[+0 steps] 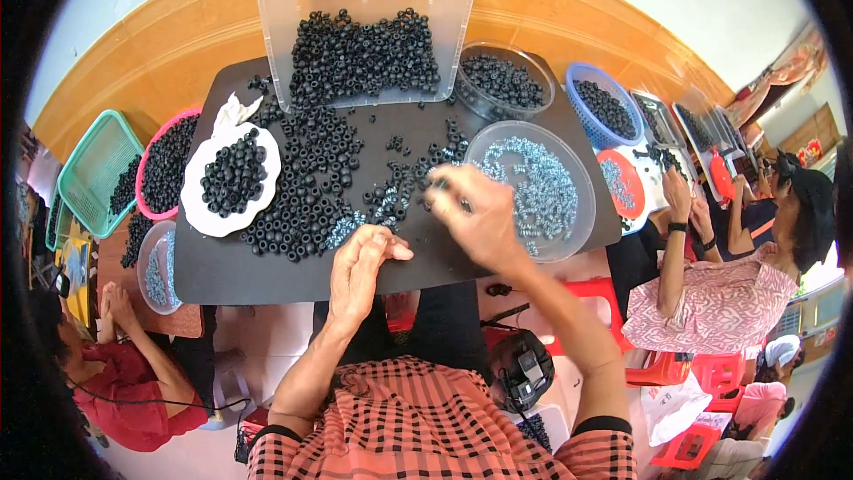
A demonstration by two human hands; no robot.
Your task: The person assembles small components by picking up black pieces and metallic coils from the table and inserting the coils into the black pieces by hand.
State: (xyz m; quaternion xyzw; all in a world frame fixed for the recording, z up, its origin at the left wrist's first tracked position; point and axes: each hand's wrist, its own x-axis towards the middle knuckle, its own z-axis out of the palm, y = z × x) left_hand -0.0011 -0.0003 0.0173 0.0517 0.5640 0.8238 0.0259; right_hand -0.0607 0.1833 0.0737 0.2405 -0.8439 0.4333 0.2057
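White scalloped dish at left, heaped with black beads; more loose beads spread rightward over the dark table. Left hand at the near edge, beside a small blue patch of pieces: fingers bunched, grip cannot be told. Right hand over the table, blurred, fingers curled; cannot tell what they grip. Clear tub of blue pieces farther right. Judgement: steady the left, pick singly from the spread's thin edge, keep colours apart.
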